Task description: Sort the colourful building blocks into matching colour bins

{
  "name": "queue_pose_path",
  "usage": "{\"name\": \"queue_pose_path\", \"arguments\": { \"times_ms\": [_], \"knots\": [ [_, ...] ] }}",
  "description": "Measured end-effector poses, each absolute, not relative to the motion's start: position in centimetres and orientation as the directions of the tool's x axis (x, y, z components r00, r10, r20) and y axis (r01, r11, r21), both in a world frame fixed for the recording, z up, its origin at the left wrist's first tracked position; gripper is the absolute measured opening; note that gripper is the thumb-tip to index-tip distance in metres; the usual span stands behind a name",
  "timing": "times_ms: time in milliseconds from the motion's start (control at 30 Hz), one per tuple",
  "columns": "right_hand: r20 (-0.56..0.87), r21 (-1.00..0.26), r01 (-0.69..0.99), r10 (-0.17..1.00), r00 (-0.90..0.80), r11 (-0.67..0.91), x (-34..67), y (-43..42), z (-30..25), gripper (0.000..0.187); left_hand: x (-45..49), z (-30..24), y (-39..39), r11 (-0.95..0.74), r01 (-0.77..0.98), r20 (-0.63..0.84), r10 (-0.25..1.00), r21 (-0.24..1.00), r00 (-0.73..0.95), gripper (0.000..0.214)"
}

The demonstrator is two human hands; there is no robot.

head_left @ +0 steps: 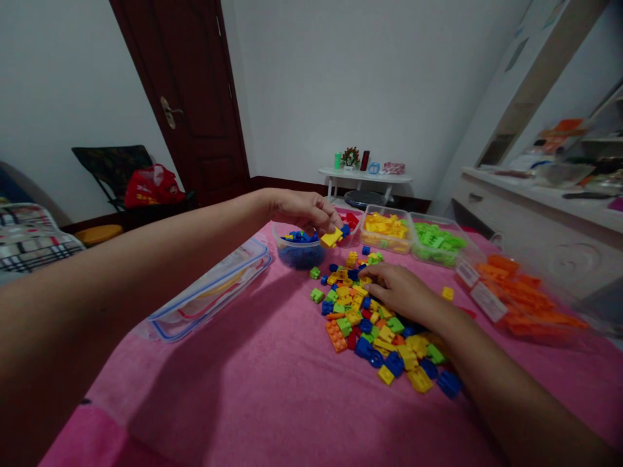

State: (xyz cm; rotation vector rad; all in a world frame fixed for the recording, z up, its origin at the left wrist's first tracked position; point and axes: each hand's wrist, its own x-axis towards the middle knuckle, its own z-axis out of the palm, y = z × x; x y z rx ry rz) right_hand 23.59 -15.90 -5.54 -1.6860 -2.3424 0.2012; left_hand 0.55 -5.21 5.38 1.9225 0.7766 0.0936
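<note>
Left hand (pixel 304 211) is out over the tubs with its fingertips pinched shut on a yellow brick (pixel 331 237), held in the air just above the right rim of the blue bowl (pixel 298 258), near the red tub (pixel 354 220). By colour it matches neither one. The yellow tub (pixel 384 209) stands one place further right, with the green tub (pixel 424 219) beyond it and the orange box (pixel 520 301) nearest the right edge. As I read it, this is a carry in mid-air, and a matching drop calls for a short reach to the right and a plain opening of the fingers.

Right hand (pixel 399 292) lies palm down on the loose pile (pixel 370 327) on the pink cloth (pixel 243 383), fingers curled into the bricks. The view is too dim to tell whether they grip one. Stacked lids (pixel 209 292) lie off to the left.
</note>
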Motion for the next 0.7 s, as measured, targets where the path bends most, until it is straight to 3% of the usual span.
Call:
{"name": "queue_pose_path", "arguments": {
  "times_ms": [300, 533, 700],
  "knots": [
    [0.124, -0.224, 0.910, 0.937, -0.327, 0.348, 23.7, -15.8, -5.5, 0.033, 1.8, 4.5, -6.7, -0.248, 0.434, -0.270, 0.498, 0.866, 0.824, 0.027],
    [0.122, -0.247, 0.909, 0.941, -0.314, 0.335, 23.7, -15.9, -5.4, 0.033, 1.8, 4.4, -6.4, -0.272, 0.446, -0.259, 0.523, 0.852, 0.812, 0.027],
    [0.113, -0.268, 0.905, 0.943, -0.312, 0.332, 23.7, -15.9, -5.3, 0.032, 1.1, 4.6, -5.4, -0.254, 0.457, -0.203, 0.644, 0.853, 0.737, 0.030]
  ]
}}
